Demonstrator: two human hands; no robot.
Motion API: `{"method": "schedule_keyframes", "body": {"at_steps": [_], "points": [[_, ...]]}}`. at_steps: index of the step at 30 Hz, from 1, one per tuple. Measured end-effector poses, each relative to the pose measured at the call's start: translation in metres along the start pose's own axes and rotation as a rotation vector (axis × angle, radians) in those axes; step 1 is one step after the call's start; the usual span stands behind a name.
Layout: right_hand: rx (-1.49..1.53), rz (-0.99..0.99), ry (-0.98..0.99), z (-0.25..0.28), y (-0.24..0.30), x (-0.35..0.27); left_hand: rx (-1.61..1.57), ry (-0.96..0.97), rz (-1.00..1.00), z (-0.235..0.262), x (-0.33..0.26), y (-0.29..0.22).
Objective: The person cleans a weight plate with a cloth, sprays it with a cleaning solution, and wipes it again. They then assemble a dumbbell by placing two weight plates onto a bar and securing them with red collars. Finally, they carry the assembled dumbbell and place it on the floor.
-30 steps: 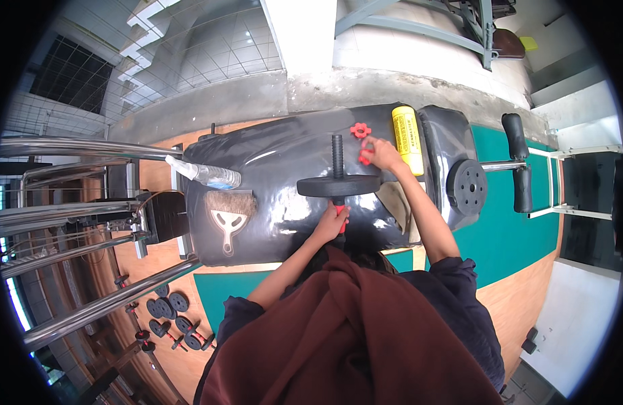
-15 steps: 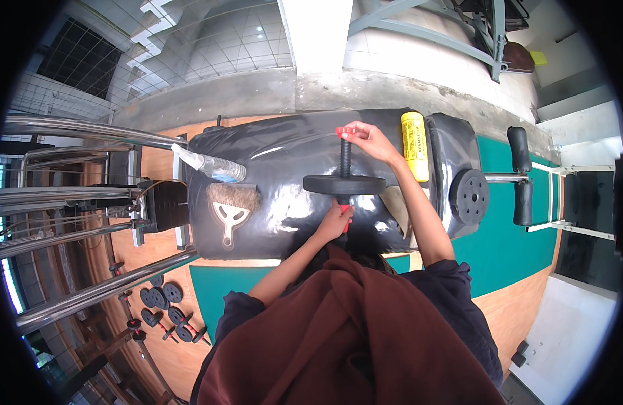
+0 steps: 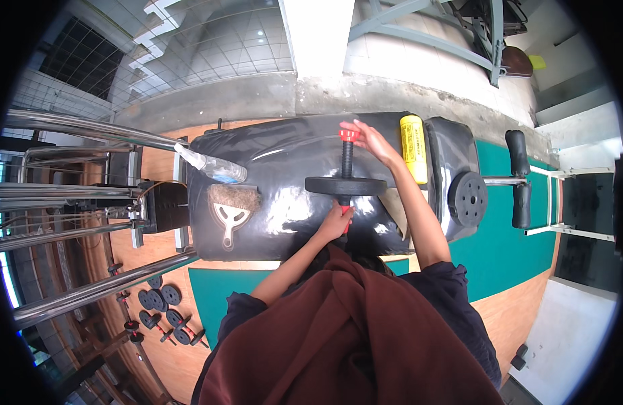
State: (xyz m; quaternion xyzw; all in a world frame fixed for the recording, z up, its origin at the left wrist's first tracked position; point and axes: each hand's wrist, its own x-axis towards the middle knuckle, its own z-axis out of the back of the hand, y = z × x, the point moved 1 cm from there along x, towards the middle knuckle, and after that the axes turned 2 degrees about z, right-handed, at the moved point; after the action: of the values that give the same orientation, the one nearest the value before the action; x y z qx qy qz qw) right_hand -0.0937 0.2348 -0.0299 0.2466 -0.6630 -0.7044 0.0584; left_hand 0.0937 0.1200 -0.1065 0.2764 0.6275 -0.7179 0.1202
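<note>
A dumbbell bar [image 3: 346, 159] points away from me over a black padded bench [image 3: 284, 145]. My left hand [image 3: 335, 223] is closed round its red grip, just on the near side of a round black weight plate [image 3: 345, 186]. Beyond the plate runs the black thread, with a red star-shaped collar nut [image 3: 348, 135] at its far end. Beside that nut is my right hand [image 3: 373, 143], its fingers stretched out along the nut's far right side rather than wrapped round it. Whether a fingertip touches the nut, I cannot tell.
On the bench lie a clear spray bottle [image 3: 220, 169], a wide brush [image 3: 230, 210], a yellow cylindrical container [image 3: 413, 148] and a pale cloth-like piece [image 3: 394, 210]. Another weight plate [image 3: 468, 199] rests at its right end. Small plates and dumbbells [image 3: 166, 297] lie on the floor left, near chrome rails [image 3: 109, 287].
The right-hand fingers, pinched on the red nut before, have opened and shifted to its right side, leaving the nut more exposed. My left hand still grips the bar.
</note>
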Motion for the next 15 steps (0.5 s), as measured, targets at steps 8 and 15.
{"method": "schedule_keyframes", "body": {"at_steps": [8, 15], "points": [[-0.022, -0.036, -0.235, 0.002, 0.006, -0.002, -0.072, -0.002, 0.022, 0.000, 0.004, 0.007], [0.015, -0.054, -0.433, -0.004, -0.001, -0.003, -0.090, 0.007, -0.044, 0.001, 0.007, 0.012]]}}
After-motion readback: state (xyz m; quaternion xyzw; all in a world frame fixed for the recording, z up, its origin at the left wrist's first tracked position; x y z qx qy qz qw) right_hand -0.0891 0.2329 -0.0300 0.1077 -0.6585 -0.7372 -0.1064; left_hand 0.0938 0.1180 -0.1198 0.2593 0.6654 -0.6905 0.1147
